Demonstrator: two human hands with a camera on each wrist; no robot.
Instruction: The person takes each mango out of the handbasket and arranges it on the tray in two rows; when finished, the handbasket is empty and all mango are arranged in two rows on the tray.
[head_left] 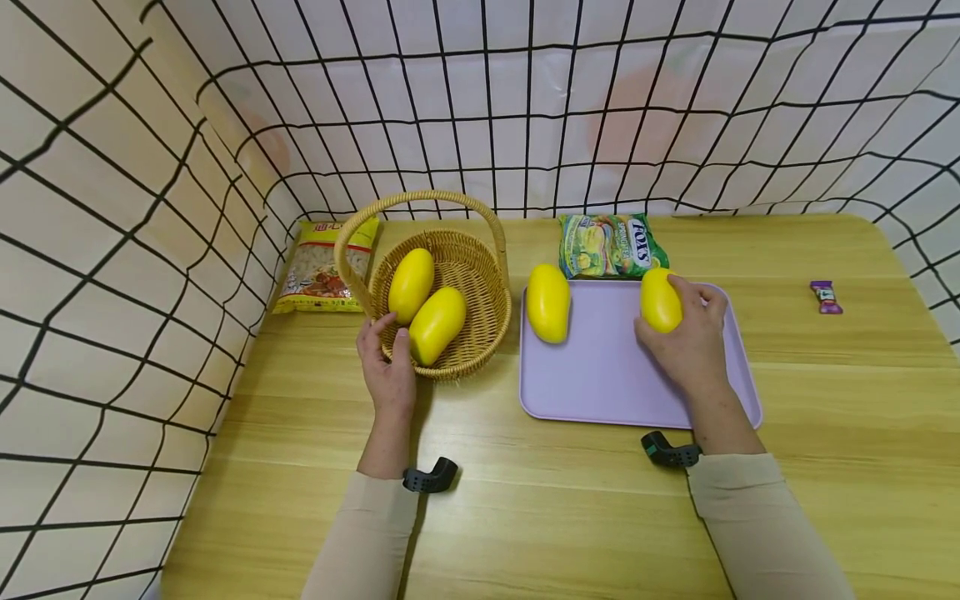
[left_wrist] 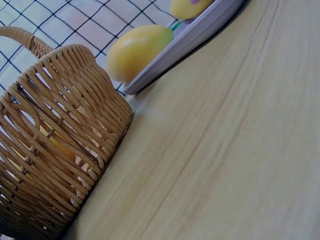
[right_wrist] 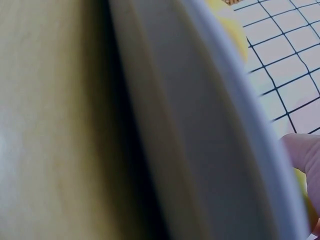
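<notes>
Over lilac tray (head_left: 600, 375), right hand (head_left: 686, 337) grips mango (head_left: 660, 300).

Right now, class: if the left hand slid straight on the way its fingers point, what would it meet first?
The left hand already touches the basket rim, its fingers pointing away from the person. Going straight on, it would probably meet the nearer mango inside first, though depth is hard to judge.

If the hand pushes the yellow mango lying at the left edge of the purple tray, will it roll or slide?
The mango is smooth and oval, so it would probably roll sideways more readily than slide. It lies on the tray rim, so a push may tip it onto the table. Its skin looks glossy, perhaps slippery.
</notes>
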